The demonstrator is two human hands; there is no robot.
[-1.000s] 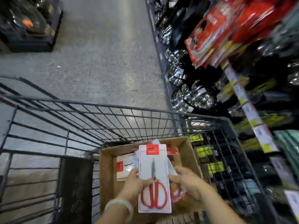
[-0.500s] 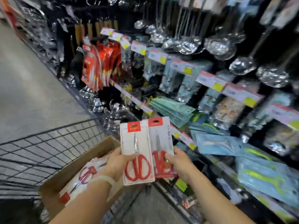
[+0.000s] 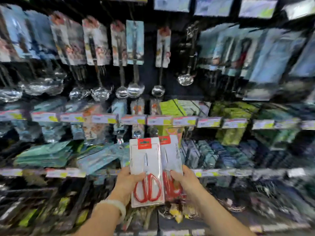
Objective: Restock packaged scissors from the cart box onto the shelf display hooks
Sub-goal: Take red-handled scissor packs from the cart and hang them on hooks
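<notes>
White carded packs with red header labels occupy the centre foreground, held upright in front of the shelf display. Left to right:

Left forearm: enters from the lower edge, angled up and to the right, with a pale bangle at the wrist.

Left hand: fingers behind the card, thumb curled across its front at the lower left edge. It holds the left scissors pack, which faces the camera squarely. Red handles sit at the bottom of the pack, blades pointing up.

Right scissors pack: stands just beside the left pack, its left edge tucked behind it, turned slightly away so the face is seen at an angle. Red handles are partly visible at the bottom.

Right hand: thumb laid over the lower front of the card, fingers wrapped behind. It holds the right pack. The right forearm runs down and to the right, out of the lower edge.

Both packs sit level with the lower price-label strip, below the upper price-label strip. Hanging ladles fill the row above. Folded teal packs lie on the shelf to the left; dark blue packs lie to the right. Heavy motion blur obscures finer detail of the hooks.
</notes>
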